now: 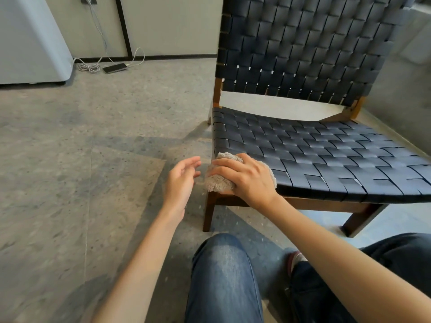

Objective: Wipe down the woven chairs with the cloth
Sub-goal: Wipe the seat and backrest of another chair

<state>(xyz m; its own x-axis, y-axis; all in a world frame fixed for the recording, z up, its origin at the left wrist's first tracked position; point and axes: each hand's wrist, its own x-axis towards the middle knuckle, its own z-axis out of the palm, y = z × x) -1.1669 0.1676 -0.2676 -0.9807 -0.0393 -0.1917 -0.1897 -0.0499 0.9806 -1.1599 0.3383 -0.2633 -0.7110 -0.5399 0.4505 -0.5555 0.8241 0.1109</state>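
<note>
Closest in, there's a knee in blue jeans (224,276), so the person is down low in front of the woven chair (310,57), which makes sense for reaching a seat this close to the floor. The right hand (247,178) has its fingers curled over the bunched-up grey cloth (218,183), pressing it onto the front corner of the seat (326,155) on the person's left, right where the straps wrap over the edge. My guess is the wadding gives a thicker pad to work into the weave. The left hand (182,180) hangs just beside the cloth, off the seat edge, fingers loose and slightly spread, holding nothing. Further back on the floor a phone (115,67) lies plugged into a cable (98,36) by the wall, next to a white cabinet (30,38). No brand, label or readable writing anywhere that I can spot.
</note>
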